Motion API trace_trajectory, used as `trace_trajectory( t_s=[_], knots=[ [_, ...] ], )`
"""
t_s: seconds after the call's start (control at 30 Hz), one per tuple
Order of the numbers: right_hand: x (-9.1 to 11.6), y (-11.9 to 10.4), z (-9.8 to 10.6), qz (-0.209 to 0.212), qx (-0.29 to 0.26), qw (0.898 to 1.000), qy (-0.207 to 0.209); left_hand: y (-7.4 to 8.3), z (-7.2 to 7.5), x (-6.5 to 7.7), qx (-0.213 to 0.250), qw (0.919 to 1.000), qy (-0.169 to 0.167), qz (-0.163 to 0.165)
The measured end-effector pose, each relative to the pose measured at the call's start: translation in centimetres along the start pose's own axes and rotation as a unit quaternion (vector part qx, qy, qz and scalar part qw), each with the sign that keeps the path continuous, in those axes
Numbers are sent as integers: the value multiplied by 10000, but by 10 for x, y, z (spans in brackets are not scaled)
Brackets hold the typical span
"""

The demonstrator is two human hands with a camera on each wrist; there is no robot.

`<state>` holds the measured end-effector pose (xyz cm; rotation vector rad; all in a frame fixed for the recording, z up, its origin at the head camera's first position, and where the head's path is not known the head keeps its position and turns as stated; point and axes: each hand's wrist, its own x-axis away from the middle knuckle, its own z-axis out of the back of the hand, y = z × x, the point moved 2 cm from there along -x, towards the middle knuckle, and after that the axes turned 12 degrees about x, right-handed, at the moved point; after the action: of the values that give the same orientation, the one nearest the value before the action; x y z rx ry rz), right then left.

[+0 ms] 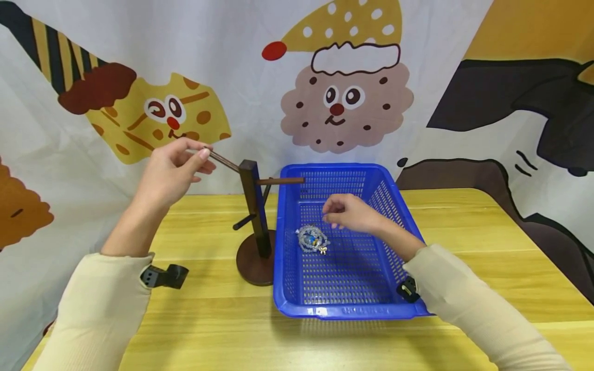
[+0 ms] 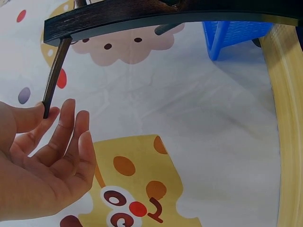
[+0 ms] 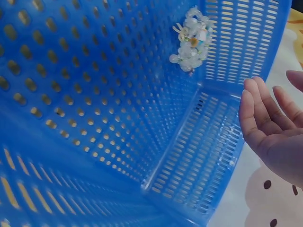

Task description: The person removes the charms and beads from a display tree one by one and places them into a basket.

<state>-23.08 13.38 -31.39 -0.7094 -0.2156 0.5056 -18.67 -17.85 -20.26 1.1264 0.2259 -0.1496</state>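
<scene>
My left hand (image 1: 174,167) pinches the tip of an upper peg (image 2: 55,78) on a dark wooden rack (image 1: 255,206) between thumb and forefinger. The other fingers are spread loosely in the left wrist view. The rack stands upright on a round base, with several pegs sticking out. Above a blue plastic basket (image 1: 352,311), my right hand (image 1: 355,213) hovers with loosely bent fingers and holds nothing. A small heap of clear beaded bracelets (image 1: 311,238) with blue and gold charms lies on the basket floor, below and left of that hand.
The basket stands just right of the rack on a wooden table (image 1: 213,309). Behind them hangs a white cloth (image 1: 250,62) printed with cartoon figures. One peg (image 1: 283,181) reaches over the basket's left rim.
</scene>
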Motion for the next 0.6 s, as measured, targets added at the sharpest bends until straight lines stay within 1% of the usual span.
trace_trajectory(
  t_s=[0.23, 0.43, 0.6],
  knots=[
    [1, -10, 20, -73, -50, 9998, 160, 2, 0, 1, -46, 10000, 31, -29],
    [6, -14, 44, -155, 13, 9992, 375, 2, 0, 1, -48, 10000, 17, -26],
    [15, -15, 66, -172, 79, 9987, 476, 1, 0, 1, -20, 10000, -15, 22]
  ],
)
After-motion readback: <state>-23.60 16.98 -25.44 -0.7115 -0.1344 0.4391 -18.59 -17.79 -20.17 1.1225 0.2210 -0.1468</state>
